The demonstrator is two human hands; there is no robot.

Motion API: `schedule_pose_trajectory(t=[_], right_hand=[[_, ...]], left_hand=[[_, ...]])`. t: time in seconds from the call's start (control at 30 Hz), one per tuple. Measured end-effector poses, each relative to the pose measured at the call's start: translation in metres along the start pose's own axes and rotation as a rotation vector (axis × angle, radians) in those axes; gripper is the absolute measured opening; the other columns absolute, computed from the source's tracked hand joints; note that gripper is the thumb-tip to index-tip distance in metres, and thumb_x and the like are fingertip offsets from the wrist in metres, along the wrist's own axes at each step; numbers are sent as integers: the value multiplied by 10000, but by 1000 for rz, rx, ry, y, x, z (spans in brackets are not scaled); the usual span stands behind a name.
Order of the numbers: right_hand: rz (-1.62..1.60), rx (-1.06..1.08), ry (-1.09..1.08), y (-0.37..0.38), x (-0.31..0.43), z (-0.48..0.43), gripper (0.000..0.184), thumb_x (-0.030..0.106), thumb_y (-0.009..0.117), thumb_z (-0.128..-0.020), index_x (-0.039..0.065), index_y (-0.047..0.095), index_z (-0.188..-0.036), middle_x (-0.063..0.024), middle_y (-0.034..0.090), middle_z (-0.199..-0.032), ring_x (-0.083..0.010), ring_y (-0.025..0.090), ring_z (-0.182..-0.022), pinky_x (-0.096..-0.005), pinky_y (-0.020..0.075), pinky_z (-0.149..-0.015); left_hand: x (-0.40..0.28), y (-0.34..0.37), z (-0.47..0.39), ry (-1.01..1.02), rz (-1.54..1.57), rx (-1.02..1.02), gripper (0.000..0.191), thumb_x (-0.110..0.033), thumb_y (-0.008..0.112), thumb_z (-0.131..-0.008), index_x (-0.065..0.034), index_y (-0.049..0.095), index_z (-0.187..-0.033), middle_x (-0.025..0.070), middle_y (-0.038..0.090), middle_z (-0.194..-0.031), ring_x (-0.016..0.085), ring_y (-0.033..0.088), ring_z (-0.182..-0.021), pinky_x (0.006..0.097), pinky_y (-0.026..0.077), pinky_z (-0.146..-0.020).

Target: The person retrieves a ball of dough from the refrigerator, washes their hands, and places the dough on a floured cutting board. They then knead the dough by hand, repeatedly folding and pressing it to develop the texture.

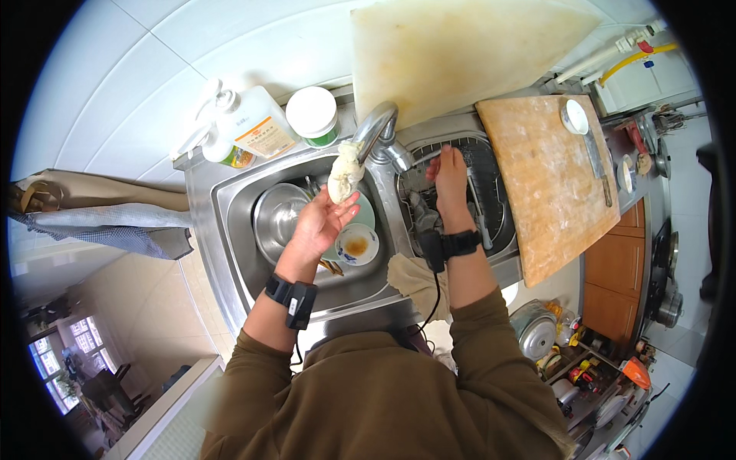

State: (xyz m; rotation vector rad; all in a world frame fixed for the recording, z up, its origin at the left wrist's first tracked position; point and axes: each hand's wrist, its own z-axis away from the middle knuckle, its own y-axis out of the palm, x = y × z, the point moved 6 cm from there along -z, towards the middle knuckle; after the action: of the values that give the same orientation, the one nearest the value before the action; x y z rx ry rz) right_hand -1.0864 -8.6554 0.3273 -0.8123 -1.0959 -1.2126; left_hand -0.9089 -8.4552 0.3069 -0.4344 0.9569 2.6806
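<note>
Palm up, my left hand (325,224) is over the left sink basin (238,230), just under a pale cloth (346,172) wrapped around the end of the tap spout (374,123). Its fingers are spread; whether they touch the cloth is unclear. My right hand (451,184) is above the right basin, fingertips at the end of the tap lever (425,158). Whether those fingers grip the lever is hard to see. Below my left hand lie a metal bowl (276,213) and a patterned bowl (367,253) with brown residue.
Soap pump bottles (259,123) and a white-lidded tub (312,112) line the back ledge. A floury wooden board (552,195) at right carries a knife (595,158) and a small bowl (575,117). A beige cloth (417,282) drapes over the sink's front edge.
</note>
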Motion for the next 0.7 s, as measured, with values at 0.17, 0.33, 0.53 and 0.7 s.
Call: schedule_pose_trajectory(t=[0.17, 0.33, 0.53, 0.7], right_hand=[[102, 132, 70, 10, 17, -17, 266, 300, 493, -991, 50, 563, -933, -34, 574, -810, -130, 574, -687, -267, 490, -608], [426, 421, 73, -18, -6, 33, 299, 278, 565, -952, 36, 601, -1124, -69, 633, -994, -135, 584, -819, -271, 492, -709], [1023, 510, -367, -74, -32, 171, 349, 289, 649, -865, 167, 645, -1192, -160, 587, -990, -297, 608, -822, -386, 499, -736], [1419, 375, -337, -86, -89, 239, 452, 312, 573, -904, 154, 543, -1326, -182, 580, -1007, -355, 616, -889, -426, 521, -779]], left_hand=[[7, -23, 26, -1, -191, -34, 456, -263, 526, -965, -116, 428, -1385, 75, 384, -1445, 260, 407, -1275, 559, 417, -956], [34, -58, 42, -57, -233, -42, 635, -299, 580, -911, -106, 330, -1462, 107, 164, -1546, 355, 251, -1373, 627, 313, -1030], [59, -104, 74, -136, -217, -63, 497, -255, 578, -892, -82, 486, -1349, 109, 387, -1390, 324, 366, -1298, 584, 327, -1054], [51, -155, 114, -81, -224, 18, 391, -229, 537, -909, -80, 546, -1271, 21, 553, -1217, 233, 482, -1157, 498, 395, -1003]])
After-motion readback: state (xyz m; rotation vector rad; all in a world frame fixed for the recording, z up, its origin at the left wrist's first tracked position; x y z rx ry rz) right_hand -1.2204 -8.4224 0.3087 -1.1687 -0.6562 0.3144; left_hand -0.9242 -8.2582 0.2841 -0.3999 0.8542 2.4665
